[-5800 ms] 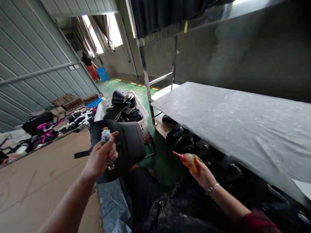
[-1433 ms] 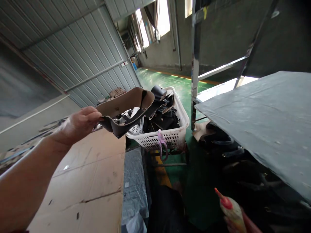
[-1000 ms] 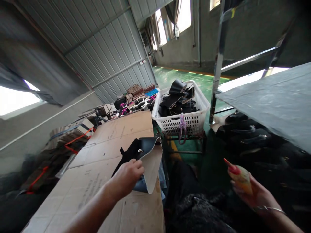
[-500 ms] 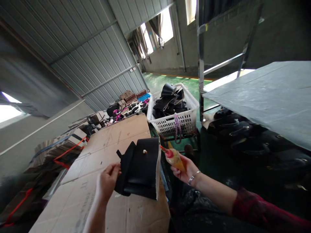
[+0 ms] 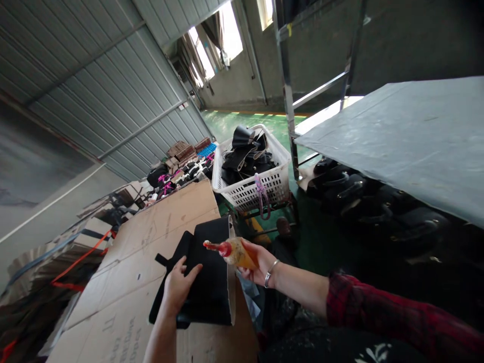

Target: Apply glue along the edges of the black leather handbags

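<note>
A black leather-like bag piece (image 5: pixel 214 290) with a pale cut edge lies on the cardboard (image 5: pixel 189 206). My left hand (image 5: pixel 179 287) rests over its left part, thumb and fingers apart, gripping nothing. In my right hand (image 5: pixel 260 262) is a squeeze bottle (image 5: pixel 242 254) of yellowish stuff with a red nozzle, tilted so the tip points left above the piece. Whitish matter sits at the nozzle's tip. A silver bracelet circles my right wrist. Some of my right fingers are hidden behind the bottle.
Beyond the cardboard stands a white plastic basket (image 5: pixel 260 186) filled with black pieces, a purple strap tied to it. A grey-topped table (image 5: pixel 416 131) is at the right, dark items beneath it. Stacked boards (image 5: pixel 86 237) with orange straps line the left side.
My right hand has brought the bottle leftward over the black piece, its nozzle now pointing left. My left hand has let go of the piece's edge and spread over it. The view has shifted.
</note>
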{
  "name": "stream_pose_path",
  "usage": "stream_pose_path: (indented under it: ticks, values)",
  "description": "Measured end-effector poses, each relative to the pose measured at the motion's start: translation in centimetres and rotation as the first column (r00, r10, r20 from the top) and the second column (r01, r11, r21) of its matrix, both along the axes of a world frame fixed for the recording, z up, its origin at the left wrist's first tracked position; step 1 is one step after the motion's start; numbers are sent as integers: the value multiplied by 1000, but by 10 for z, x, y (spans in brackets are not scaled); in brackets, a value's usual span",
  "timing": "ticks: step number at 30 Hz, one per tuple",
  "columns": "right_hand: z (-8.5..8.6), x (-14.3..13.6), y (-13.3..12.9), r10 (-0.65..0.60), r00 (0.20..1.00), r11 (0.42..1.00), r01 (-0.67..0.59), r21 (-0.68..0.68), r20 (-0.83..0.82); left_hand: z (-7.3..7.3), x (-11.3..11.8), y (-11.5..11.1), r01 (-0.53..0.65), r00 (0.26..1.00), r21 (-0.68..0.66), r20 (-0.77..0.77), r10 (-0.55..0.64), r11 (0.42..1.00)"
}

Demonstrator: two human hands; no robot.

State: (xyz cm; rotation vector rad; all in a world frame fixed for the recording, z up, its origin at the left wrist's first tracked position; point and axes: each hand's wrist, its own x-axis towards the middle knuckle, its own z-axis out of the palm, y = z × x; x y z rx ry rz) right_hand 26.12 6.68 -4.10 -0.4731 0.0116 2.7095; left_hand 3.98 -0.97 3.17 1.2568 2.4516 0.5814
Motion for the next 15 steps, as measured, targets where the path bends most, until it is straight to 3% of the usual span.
stream_pose_path:
  ticks: [2,4,5,7,9,12,15]
  values:
    - [-2,8,7,-80,997,997,79,22,16,4,-2,-3,-50,942,38,334,35,998]
    - [-8,21,14,-222,972,974,218,69,73,6,-3,-8,-218,735,111,673,89,970]
    - [-12,29,18,-308,945,948,297,111,105,5,-4,-11,-329,630,154,771,95,932]
    - [-22,48,28,-480,854,872,437,222,202,-1,-5,-15,-502,539,258,840,66,825]
    - [-35,67,38,-667,702,727,542,421,248,-10,-9,-17,-583,512,313,858,40,750]
    - [-49,91,50,-827,466,525,441,728,314,-25,-13,-18,-623,469,287,881,55,728]
    - [-47,104,55,-922,303,279,91,956,240,-35,-18,-16,-650,446,274,893,64,709]
